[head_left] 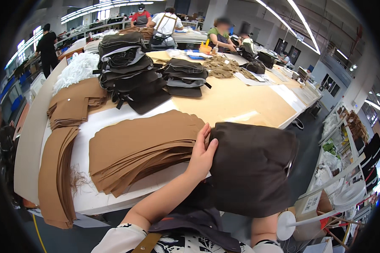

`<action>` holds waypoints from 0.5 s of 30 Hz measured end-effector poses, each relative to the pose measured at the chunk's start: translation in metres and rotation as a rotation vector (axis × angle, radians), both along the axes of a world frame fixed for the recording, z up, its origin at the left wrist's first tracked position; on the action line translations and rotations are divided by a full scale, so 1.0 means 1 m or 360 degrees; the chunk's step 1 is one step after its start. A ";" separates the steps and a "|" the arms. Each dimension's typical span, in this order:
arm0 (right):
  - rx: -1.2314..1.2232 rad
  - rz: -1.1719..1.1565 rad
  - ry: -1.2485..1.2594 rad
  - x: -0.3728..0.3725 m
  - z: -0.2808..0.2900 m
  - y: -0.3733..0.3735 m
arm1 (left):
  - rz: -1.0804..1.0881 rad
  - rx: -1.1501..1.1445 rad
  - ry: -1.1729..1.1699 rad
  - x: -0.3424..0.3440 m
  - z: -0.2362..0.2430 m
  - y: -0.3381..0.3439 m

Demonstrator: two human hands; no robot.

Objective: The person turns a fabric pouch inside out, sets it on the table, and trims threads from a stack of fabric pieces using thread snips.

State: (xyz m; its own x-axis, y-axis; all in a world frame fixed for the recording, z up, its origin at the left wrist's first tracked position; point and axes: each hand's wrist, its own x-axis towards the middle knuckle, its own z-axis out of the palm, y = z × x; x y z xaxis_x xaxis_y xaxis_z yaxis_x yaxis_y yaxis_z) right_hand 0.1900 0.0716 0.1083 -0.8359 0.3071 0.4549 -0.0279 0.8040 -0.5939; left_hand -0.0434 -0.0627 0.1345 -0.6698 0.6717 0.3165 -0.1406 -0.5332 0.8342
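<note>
Nearest the camera in the head view, along the lower edge, black-and-white patterned clothing [118,238] under a dark apron [192,221]. Just beyond, raised to the right of the table's near edge, a dark brown cloth piece [251,168], roughly squarish, softly creased. At its upper left edge, the left hand [202,154], fingers extended upward, thumb touching the cloth; cannot tell whether pinching the edge or merely laid against it. Below the same cloth, the right forearm [264,230], with the right hand hidden behind or within the piece; cannot tell its grip.

Just left of the left hand, on the table [240,103], a broad stack of brown panels [143,143], fanned along its near side. Farther left, a narrow stack of brown strips [57,177], curving over the table's edge, with loose threads [77,179] beside it. Behind those, a smaller brown stack [69,99] and a white heap [78,69].

Toward the table's middle, a tall pile of black-and-grey bags [131,80] next to a lower pile [183,76]; past them, a heap of tan pieces [221,67]. Across the table, a co-worker in green [221,38]. At lower right, a white fan [350,196].
</note>
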 end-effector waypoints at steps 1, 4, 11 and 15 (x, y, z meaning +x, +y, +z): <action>0.0084 0.0030 -0.0065 -0.003 0.012 0.019 | 0.0062 -0.0053 -0.0259 -0.009 -0.011 0.009; 0.0357 0.0102 -0.0258 -0.018 0.060 0.091 | -0.0102 -0.0068 -0.0304 -0.011 -0.017 0.017; 0.0933 0.0262 -0.0659 -0.173 0.132 0.120 | -0.0124 0.0095 -0.0036 -0.020 0.010 -0.001; 0.1241 0.0284 -0.0853 -0.334 0.161 0.015 | 0.0244 0.0137 -0.0270 -0.046 0.030 -0.050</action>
